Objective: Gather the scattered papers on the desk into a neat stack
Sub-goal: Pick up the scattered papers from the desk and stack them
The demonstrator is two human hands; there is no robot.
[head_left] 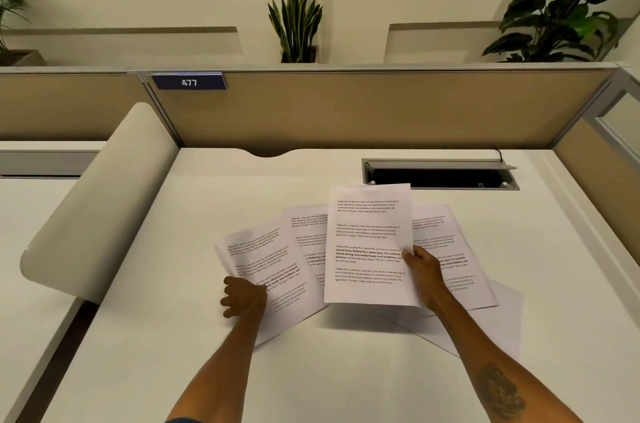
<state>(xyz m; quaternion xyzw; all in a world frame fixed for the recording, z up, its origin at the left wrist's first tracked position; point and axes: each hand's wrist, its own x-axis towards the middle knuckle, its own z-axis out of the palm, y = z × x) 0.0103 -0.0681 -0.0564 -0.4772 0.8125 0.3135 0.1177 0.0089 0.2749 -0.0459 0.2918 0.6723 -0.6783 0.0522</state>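
Note:
Several printed white sheets lie fanned out on the white desk [207, 370]. My right hand [420, 272] grips one sheet [369, 214] by its right edge and holds it raised above the others, text facing me. My left hand [242, 298] pinches the left sheet [263, 256], which lies tilted on the desk. A middle sheet [308, 232] is partly covered by the raised one. A right sheet [446, 235] lies behind my right hand, on top of a blank sheet [498, 322] that sticks out toward the front right.
An open cable tray [440, 176] is set into the desk just behind the papers. A tan partition [346, 107] with a "477" label [189, 82] closes off the back. A curved white divider [100, 207] stands on the left. Plants rise behind the partition.

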